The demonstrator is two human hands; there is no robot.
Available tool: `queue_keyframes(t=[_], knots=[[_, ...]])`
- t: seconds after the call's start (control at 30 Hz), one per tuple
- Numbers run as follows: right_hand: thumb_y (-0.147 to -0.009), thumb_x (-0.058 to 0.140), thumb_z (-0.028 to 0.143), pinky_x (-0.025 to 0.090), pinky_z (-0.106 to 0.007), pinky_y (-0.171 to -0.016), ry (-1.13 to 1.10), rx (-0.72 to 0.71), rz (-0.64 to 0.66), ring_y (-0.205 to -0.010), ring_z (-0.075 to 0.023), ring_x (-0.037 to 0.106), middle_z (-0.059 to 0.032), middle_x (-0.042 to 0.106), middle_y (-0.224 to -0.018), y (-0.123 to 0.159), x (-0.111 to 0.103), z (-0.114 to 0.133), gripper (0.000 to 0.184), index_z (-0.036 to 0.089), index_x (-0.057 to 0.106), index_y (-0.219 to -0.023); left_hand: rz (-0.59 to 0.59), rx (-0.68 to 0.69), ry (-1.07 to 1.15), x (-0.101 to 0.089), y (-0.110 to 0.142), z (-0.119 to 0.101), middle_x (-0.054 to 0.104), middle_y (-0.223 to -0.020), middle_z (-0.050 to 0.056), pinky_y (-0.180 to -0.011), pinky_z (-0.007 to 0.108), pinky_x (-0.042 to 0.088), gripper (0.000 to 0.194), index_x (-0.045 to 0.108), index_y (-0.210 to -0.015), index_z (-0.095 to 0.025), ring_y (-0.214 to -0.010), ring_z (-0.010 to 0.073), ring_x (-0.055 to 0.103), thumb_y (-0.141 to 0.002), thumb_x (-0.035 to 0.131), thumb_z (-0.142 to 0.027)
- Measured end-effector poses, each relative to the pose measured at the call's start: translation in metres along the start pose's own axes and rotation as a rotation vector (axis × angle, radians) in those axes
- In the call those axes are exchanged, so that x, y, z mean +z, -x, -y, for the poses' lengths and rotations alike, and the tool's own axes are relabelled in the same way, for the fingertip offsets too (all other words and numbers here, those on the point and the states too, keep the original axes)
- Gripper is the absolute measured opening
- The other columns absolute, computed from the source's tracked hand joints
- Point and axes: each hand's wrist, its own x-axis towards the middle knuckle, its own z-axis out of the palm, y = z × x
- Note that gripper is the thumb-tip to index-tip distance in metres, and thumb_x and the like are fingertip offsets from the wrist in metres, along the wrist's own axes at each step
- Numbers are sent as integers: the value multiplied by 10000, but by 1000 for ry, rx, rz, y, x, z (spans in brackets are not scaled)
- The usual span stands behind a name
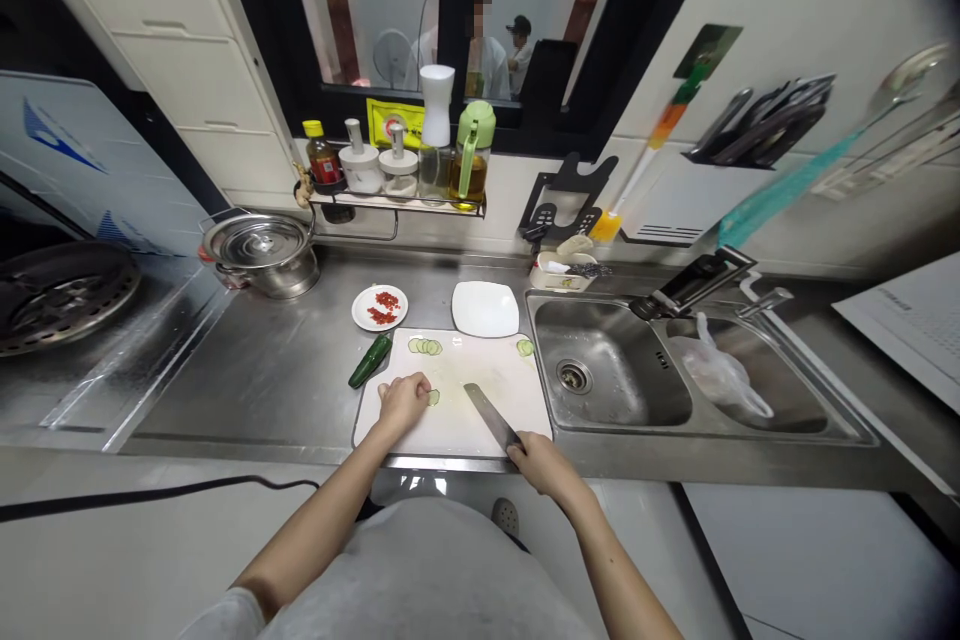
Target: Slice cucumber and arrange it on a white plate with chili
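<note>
The handle of the knife [487, 412] is gripped by the right hand [544, 463], and its blade is held over the white cutting board [487, 365], with the tip pointed away from the body. The fingers of the left hand [405, 402] are curled above the board, next to a single cucumber slice [433, 399]; whether something is held inside them cannot be told. One row of slices [425, 347] is placed near the far edge, and a small stack [525, 348] at the far right corner. A dark green cucumber [370, 361] is seen at the far left corner.
</note>
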Motion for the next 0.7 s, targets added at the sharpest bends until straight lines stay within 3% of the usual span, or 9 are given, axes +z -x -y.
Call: queue_keyframes(t=[0.4, 0.7], knots=[[-910, 415, 278, 368, -235, -638, -5, -16, 7, -766, -173, 641, -101, 695, -876, -11, 1, 2, 277, 144, 651, -968, -43, -200, 58, -22, 9, 42, 719, -865, -20, -863, 347, 308, 126, 644, -891, -258, -863, 172, 622, -792, 567, -258], [-902, 424, 281, 330, -238, -608, -6, -25, 0, -768, -180, 626, -105, 690, -863, -16, 3, 1, 270, 144, 652, -950, -86, -205, -53, -20, 7, 51, 708, -913, 14, -843, 372, 311, 180, 646, -911, -263, -955, 227, 596, -793, 532, -190]])
